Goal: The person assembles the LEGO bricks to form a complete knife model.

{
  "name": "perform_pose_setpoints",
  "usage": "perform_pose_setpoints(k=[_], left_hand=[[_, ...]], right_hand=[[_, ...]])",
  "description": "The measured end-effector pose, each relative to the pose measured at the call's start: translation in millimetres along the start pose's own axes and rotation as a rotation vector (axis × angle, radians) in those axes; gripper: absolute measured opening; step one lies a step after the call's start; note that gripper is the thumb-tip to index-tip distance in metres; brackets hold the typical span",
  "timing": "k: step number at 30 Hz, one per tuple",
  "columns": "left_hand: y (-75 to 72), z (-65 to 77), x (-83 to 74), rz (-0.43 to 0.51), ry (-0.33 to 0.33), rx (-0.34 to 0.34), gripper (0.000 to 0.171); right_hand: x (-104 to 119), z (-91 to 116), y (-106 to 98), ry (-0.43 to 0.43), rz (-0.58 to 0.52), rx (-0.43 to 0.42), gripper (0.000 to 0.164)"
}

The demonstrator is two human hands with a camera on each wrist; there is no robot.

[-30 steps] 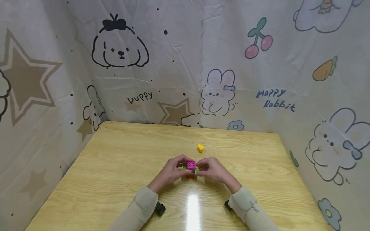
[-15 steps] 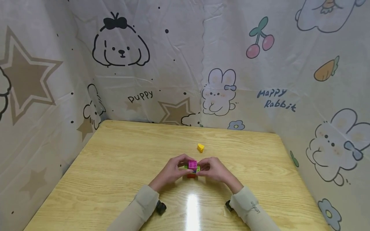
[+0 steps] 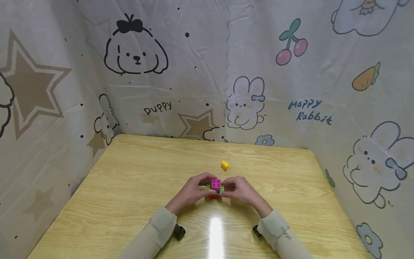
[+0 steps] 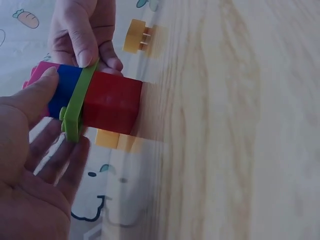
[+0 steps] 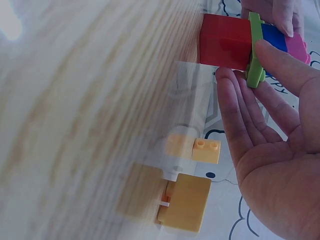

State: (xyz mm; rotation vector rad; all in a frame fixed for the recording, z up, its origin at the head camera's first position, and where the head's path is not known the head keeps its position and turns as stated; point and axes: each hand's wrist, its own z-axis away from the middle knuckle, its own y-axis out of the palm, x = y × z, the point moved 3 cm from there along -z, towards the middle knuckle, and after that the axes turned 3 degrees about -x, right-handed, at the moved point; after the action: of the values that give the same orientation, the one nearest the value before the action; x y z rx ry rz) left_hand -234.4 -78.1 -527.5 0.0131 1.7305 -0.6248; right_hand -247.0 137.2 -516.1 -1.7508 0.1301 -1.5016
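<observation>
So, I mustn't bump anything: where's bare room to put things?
Widest free patches of table: left of the left hand and right of the right hand, out to the cloth. A smaller one lies between the sleeves. The middle is crowded: both hands hold the block stack, a yellow block behind.

Smooth plastic stacked blocks [image 4: 100, 99] and yellow piece [image 3: 225, 165], glossy wood-grained tabletop [image 3: 145, 165], creased backdrop sheet [image 3: 203, 72], matt cloth sleeves [image 3: 154, 230]

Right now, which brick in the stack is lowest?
The red brick, at the bottom; the green piece, blue brick and pink brick all sit above it.
</observation>
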Motion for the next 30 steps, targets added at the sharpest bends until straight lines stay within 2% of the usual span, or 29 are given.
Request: perform_pose_setpoints(k=[7,15,18,22,26,30], left_hand=[[-3.6,2.8,4.8,-0.094,-0.027,0.019,0.035],[-5.2,2.1,5.2,-0.120,0.002,0.031,0.031],[-5.5,2.1,6.4,-0.121,-0.013,0.032,0.032],[-5.9,2.4,6.8,-0.126,-0.035,0.033,0.032],[-5.8,2.2,7.0,-0.130,-0.034,0.034,0.031],[-5.2,2.3,7.1,-0.127,-0.028,0.033,0.032]], right_hand=[[1,1,1,0.016,0.005,-0.011,0.028],[3,1,-5,-0.016,0.013,-0.016,0.032],[3,4,-15,-0.020,0.010,-0.061,0.035],[-2,8,-35,-0.002,0.023,-0.161,0.035],[-11,13,-51,0.034,0.050,-0.243,0.033],[-22,19,-60,0.068,0.085,-0.288,0.033]])
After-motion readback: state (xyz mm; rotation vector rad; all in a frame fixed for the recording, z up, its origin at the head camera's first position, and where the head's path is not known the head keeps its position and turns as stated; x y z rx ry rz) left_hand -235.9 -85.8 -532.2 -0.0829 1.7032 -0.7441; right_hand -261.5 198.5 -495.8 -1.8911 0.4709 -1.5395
